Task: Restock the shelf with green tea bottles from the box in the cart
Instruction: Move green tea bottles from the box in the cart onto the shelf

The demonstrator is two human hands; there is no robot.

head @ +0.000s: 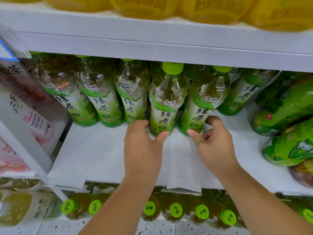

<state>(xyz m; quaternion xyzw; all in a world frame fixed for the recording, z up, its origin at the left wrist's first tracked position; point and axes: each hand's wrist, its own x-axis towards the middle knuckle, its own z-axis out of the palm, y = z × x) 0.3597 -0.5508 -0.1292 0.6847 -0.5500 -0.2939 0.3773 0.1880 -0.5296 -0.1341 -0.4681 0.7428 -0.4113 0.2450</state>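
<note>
Several green tea bottles with green caps and green-white labels stand in a row on the white middle shelf (101, 155). My left hand (142, 145) grips the base of one green tea bottle (165, 100) that stands in front of the row, thumb and fingers curled round it. My right hand (213, 141) holds the base of the neighbouring green tea bottle (203, 106), thumb in front and fingers curled behind. The box and the cart are out of view.
The upper shelf (152, 44) hangs low over the bottle caps, with yellow bottles on it. Green packaged drinks (288, 119) lie at the right. White cartons (25, 107) fill the left. More green-capped bottles (176, 211) stand on the shelf below.
</note>
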